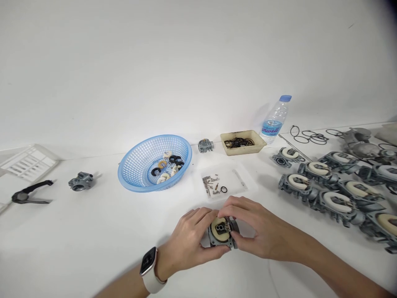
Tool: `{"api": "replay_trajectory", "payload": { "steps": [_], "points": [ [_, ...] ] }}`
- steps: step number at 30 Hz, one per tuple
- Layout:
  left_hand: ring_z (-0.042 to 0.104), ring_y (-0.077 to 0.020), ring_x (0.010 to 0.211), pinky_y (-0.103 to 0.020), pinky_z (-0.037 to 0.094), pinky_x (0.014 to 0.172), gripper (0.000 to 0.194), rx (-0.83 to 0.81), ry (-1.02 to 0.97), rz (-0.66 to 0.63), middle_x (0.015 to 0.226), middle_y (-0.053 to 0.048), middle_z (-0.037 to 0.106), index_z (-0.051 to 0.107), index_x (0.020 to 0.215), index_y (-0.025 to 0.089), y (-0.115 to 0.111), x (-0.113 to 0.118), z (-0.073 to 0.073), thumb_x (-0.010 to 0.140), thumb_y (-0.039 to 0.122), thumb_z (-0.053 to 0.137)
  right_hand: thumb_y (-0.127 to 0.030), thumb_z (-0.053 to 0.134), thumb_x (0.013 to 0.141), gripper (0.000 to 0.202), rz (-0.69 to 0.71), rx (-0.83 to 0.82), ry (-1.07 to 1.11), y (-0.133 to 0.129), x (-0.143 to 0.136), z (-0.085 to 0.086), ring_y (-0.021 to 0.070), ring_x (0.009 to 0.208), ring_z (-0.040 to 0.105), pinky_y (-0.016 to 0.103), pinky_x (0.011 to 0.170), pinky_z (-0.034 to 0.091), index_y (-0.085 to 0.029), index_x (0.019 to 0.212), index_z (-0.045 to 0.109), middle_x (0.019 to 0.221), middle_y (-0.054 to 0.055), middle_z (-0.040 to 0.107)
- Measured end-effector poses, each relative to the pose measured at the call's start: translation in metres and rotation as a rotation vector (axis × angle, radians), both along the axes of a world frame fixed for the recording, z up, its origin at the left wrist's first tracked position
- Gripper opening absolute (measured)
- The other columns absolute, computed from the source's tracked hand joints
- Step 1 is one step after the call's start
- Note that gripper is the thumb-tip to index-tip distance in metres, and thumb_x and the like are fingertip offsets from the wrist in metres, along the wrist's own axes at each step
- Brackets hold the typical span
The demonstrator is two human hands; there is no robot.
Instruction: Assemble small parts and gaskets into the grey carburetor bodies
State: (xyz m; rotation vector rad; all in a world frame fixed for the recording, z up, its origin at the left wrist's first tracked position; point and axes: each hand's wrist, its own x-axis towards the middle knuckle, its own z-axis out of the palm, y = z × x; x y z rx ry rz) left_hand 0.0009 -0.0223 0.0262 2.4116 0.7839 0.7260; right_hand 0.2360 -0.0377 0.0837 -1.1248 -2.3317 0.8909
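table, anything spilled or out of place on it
No spill shows. Some black rings lie loose right of the bottle, outside the tray holding similar ones. The bottle looks tilted, maybe just the lens.

Two bare hands held close together over the near part of the table (77, 240), left hand (194, 236) turned inward with fingers curved and thumb extended, right hand (260, 227) arched with thumb and forefinger bent, both forearms (335, 267) angled inward.

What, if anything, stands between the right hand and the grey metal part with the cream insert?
Nothing visible: the right hand touches the grey metal part directly, and the left hand holds its other side.
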Motion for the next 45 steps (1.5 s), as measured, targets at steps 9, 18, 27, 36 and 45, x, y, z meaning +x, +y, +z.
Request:
{"api": "replay_trajectory", "payload": {
  "steps": [9,18,27,36,45],
  "points": [
    [0.066,-0.0258,0.1,-0.041,0.054,0.087,0.057,-0.01,0.007,-0.001,0.116,-0.006,0.068,0.051,0.133,0.024,0.001,-0.001,0.001,0.086,0.042,0.077,-0.005,0.056,0.082,0.038,0.013,-0.088,0.003,0.0,0.001,0.006,0.0172,0.099,0.059,0.03,0.088,0.049,-0.027,0.112,0.06,0.104,0.0,0.06],
    [0.066,-0.026,0.101,-0.04,0.054,0.087,0.056,-0.011,0.007,-0.009,0.118,-0.006,0.068,0.051,0.133,0.025,0.001,-0.001,0.001,0.086,0.043,0.077,-0.007,0.059,0.08,0.038,0.03,-0.071,0.009,-0.002,0.001,0.001,0.0174,0.097,0.06,0.03,0.089,0.049,-0.028,0.113,0.061,0.102,0.0,0.061],
    [0.066,-0.0256,0.099,-0.041,0.053,0.086,0.057,-0.003,0.006,-0.003,0.117,-0.005,0.068,0.05,0.133,0.026,0.001,-0.002,-0.001,0.085,0.041,0.078,-0.006,0.06,0.081,0.035,0.008,-0.006,0.02,0.0,0.0,-0.005,0.0168,0.093,0.059,0.03,0.086,0.048,-0.027,0.109,0.062,0.097,-0.001,0.061],
    [0.066,-0.0256,0.1,-0.04,0.053,0.087,0.055,-0.01,0.021,-0.007,0.117,-0.006,0.068,0.051,0.132,0.025,0.001,-0.001,0.0,0.087,0.044,0.076,-0.006,0.059,0.079,0.037,0.026,0.016,0.001,-0.002,-0.001,-0.002,0.0172,0.093,0.06,0.032,0.09,0.048,-0.025,0.11,0.062,0.099,0.0,0.062],
    [0.066,-0.0255,0.1,-0.04,0.054,0.086,0.057,0.0,0.019,-0.018,0.117,-0.007,0.068,0.05,0.134,0.024,0.001,-0.002,0.0,0.088,0.046,0.075,-0.008,0.06,0.081,0.035,-0.009,0.017,-0.027,-0.002,0.0,-0.005,0.0184,0.096,0.059,0.032,0.086,0.05,-0.027,0.111,0.065,0.103,0.001,0.061]
  ]
}}
